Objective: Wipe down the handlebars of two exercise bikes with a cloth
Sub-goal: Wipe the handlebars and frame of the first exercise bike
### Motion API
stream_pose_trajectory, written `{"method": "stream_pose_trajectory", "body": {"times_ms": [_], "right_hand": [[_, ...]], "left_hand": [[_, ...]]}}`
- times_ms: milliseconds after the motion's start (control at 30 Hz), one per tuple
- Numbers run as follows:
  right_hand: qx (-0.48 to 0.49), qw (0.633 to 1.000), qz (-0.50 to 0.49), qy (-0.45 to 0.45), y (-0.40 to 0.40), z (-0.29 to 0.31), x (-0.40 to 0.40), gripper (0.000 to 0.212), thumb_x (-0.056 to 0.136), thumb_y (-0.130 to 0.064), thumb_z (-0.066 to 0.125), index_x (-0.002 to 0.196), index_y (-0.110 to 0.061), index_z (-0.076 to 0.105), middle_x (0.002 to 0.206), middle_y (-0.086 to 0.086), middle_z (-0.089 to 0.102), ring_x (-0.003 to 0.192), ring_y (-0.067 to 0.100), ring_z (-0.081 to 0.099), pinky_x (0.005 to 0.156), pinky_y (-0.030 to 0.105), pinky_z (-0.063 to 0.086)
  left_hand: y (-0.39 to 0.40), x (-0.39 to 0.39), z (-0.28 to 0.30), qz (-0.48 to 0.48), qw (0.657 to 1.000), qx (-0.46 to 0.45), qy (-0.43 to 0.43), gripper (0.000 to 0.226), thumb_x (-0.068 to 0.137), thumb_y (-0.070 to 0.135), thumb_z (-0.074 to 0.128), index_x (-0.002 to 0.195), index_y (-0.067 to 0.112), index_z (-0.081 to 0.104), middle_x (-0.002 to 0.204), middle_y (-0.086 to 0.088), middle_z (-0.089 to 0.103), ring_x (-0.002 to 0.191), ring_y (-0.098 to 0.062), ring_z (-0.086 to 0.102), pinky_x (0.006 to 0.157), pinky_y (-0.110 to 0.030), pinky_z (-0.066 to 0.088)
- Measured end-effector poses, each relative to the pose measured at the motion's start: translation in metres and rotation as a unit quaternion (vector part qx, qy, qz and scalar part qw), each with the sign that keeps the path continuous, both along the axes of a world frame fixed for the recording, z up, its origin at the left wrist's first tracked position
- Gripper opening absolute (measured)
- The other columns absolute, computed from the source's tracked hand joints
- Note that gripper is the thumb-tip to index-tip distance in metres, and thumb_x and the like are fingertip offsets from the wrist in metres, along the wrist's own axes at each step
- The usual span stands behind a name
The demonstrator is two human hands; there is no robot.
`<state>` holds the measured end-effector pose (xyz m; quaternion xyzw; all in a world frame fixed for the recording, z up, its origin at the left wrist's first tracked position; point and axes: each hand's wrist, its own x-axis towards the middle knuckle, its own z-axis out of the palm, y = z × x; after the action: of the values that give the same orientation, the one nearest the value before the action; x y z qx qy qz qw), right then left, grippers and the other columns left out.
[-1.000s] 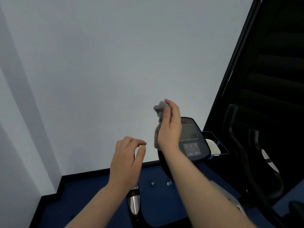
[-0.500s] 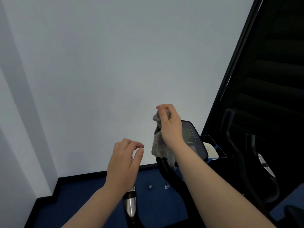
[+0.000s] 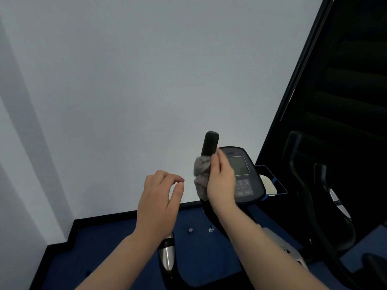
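A black upright handlebar (image 3: pixel 210 144) of the near exercise bike rises in the middle of the view. My right hand (image 3: pixel 221 181) is wrapped around it below its bare top, pressing a grey fluffy cloth (image 3: pixel 201 176) against the bar. My left hand (image 3: pixel 160 204) hovers to the left with fingers loosely curled and nothing in it, above a lower handlebar with a silver sensor grip (image 3: pixel 166 255). A second bike's dark handlebars (image 3: pixel 301 185) stand at the right.
The bike's console (image 3: pixel 243 174) with a screen and buttons sits just right of my right hand, with a holder (image 3: pixel 272 185) beside it. A white wall is ahead, blue floor (image 3: pixel 109 243) below, and a dark window area fills the right.
My right hand has slid the cloth down the upright handlebar, uncovering its black top. My left hand has stayed almost in place.
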<state>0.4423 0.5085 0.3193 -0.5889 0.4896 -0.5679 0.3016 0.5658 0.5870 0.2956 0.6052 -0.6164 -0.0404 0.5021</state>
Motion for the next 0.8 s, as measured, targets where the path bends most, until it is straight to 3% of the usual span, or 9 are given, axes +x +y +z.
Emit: {"method": "stream_pose_trajectory", "body": {"times_ms": [100, 167, 267, 400, 467, 533, 667, 733, 800], "right_hand": [[0.046, 0.988, 0.014, 0.144, 0.005, -0.004, -0.017, 0.033, 0.103, -0.035, 0.032, 0.117, -0.023, 0.059, 0.099, -0.001, 0.068, 0.095, 0.021, 0.063, 0.085, 0.037, 0.049], [0.043, 0.994, 0.013, 0.097, 0.003, 0.013, -0.018, 0.031, 0.103, -0.033, 0.032, 0.108, -0.024, 0.062, 0.097, -0.003, 0.068, 0.096, 0.019, 0.063, 0.086, 0.036, 0.049], [0.031, 0.997, 0.065, 0.030, 0.007, 0.019, -0.008, 0.027, 0.102, -0.033, 0.038, 0.123, -0.023, 0.051, 0.098, -0.004, 0.067, 0.090, 0.014, 0.064, 0.082, 0.035, 0.050], [0.086, 0.967, 0.183, 0.158, 0.028, -0.010, -0.025, 0.057, 0.098, -0.038, 0.047, 0.145, -0.045, 0.015, 0.091, -0.025, 0.060, 0.077, -0.010, 0.060, 0.065, 0.006, 0.043], [0.083, 0.962, 0.156, 0.208, 0.032, -0.007, -0.039, 0.054, 0.097, -0.041, 0.048, 0.146, -0.038, 0.025, 0.101, -0.022, 0.061, 0.091, -0.005, 0.059, 0.071, 0.008, 0.041], [0.039, 0.958, 0.084, 0.270, 0.037, -0.002, -0.043, 0.040, 0.096, -0.041, 0.049, 0.135, -0.037, 0.041, 0.101, -0.013, 0.065, 0.096, 0.008, 0.062, 0.072, 0.021, 0.045], [-0.186, 0.950, -0.023, 0.251, 0.042, 0.030, -0.026, 0.045, 0.090, -0.045, 0.051, 0.132, -0.046, 0.033, 0.109, -0.015, 0.056, 0.092, 0.008, 0.052, 0.064, 0.024, 0.043], [-0.294, 0.894, -0.063, 0.333, 0.027, 0.046, -0.019, 0.043, 0.087, -0.031, 0.063, 0.128, -0.031, 0.049, 0.128, -0.007, 0.054, 0.100, 0.021, 0.051, 0.073, 0.036, 0.046], [-0.318, 0.829, -0.134, 0.440, 0.011, 0.050, -0.014, 0.031, 0.083, -0.023, 0.070, 0.114, -0.024, 0.064, 0.140, 0.001, 0.052, 0.113, 0.032, 0.051, 0.086, 0.043, 0.042]], "left_hand": [[0.000, 0.000, 0.001, 0.000, 1.000, -0.001, -0.004, 0.037, 0.092, 0.042, 0.034, 0.099, 0.025, 0.066, 0.094, 0.019, 0.049, 0.093, -0.006, 0.042, 0.071, -0.011, 0.034], [0.001, 0.000, 0.001, 0.000, 1.000, 0.001, -0.010, 0.036, 0.093, 0.040, 0.035, 0.099, 0.024, 0.066, 0.095, 0.017, 0.050, 0.093, -0.007, 0.042, 0.071, -0.011, 0.035], [0.002, 0.001, 0.002, -0.001, 1.000, 0.006, -0.007, 0.033, 0.093, 0.039, 0.036, 0.099, 0.025, 0.066, 0.095, 0.018, 0.050, 0.093, -0.006, 0.042, 0.071, -0.012, 0.035], [0.001, 0.002, 0.000, -0.004, 1.000, 0.006, -0.014, 0.024, 0.098, 0.030, 0.043, 0.100, 0.024, 0.066, 0.096, 0.016, 0.050, 0.093, -0.005, 0.041, 0.071, -0.012, 0.035], [0.001, 0.001, 0.000, -0.003, 1.000, 0.009, -0.012, 0.023, 0.098, 0.029, 0.044, 0.100, 0.024, 0.066, 0.097, 0.016, 0.051, 0.095, -0.005, 0.041, 0.071, -0.012, 0.035], [0.002, 0.003, 0.000, -0.010, 1.000, 0.016, -0.015, 0.026, 0.098, 0.033, 0.040, 0.101, 0.025, 0.065, 0.098, 0.017, 0.051, 0.096, -0.004, 0.041, 0.072, -0.013, 0.036], [0.003, 0.008, 0.003, -0.032, 0.999, 0.029, -0.018, 0.034, 0.095, 0.042, 0.034, 0.101, 0.030, 0.064, 0.097, 0.023, 0.048, 0.099, 0.000, 0.040, 0.076, -0.015, 0.038], [0.005, 0.009, 0.003, -0.035, 0.999, 0.029, -0.018, 0.033, 0.095, 0.041, 0.034, 0.101, 0.029, 0.064, 0.096, 0.023, 0.049, 0.099, 0.000, 0.040, 0.078, -0.017, 0.038], [0.006, 0.009, 0.003, -0.035, 0.999, 0.026, -0.015, 0.029, 0.098, 0.036, 0.037, 0.101, 0.028, 0.065, 0.097, 0.020, 0.050, 0.099, -0.002, 0.041, 0.079, -0.018, 0.039]]}}
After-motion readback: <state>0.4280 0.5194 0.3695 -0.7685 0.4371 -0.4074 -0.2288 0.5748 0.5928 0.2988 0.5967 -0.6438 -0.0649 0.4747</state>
